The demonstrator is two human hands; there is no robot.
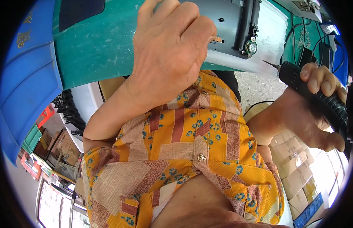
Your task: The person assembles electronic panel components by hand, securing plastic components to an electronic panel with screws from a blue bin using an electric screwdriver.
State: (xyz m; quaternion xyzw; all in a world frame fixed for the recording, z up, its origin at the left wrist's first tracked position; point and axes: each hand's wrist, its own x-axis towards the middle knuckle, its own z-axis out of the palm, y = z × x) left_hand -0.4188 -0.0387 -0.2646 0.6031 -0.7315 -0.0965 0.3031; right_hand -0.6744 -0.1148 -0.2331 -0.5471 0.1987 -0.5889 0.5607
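My left hand (172, 45) is closed over a black plastic housing (229, 28), back of the hand up and fingers curled under. Beside its thumb shows a small copper-coloured piece (217, 39); what the fingers grip is hidden. Along the housing's right side runs a dark cylinder, with a small round, shiny part (251, 47) at its near end. Over to the right, my right hand (298, 117) is wrapped round a black electric screwdriver (292, 76). Its thin bit points up and left, apart from the housing.
A green mat (96, 53) covers the table, with a whitish sheet (269, 34) under the housing. Blue bins (28, 87) stand at the left. Black cables (294, 38) lie at the far right. Cardboard boxes (294, 163) are stacked at the lower right.
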